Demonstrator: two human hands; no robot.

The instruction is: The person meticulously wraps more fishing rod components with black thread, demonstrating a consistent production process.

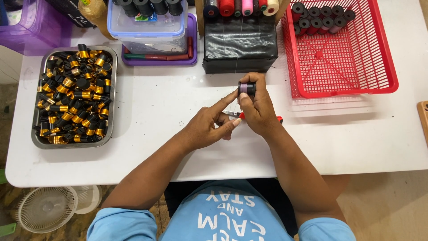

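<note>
My right hand holds a small black bobbin wound with mauve thread between thumb and fingers, above the white table. My left hand is beside it, with its index finger stretched up to touch the bobbin's left side. Small scissors with red handles lie on the table under both hands, mostly hidden. A thin thread runs from the bobbin up toward the black box.
A metal tray of several black and gold bobbins sits at the left. A red basket holding wound bobbins stands at the right. Thread cones top the black box. A clear lidded tub rests on a purple tray.
</note>
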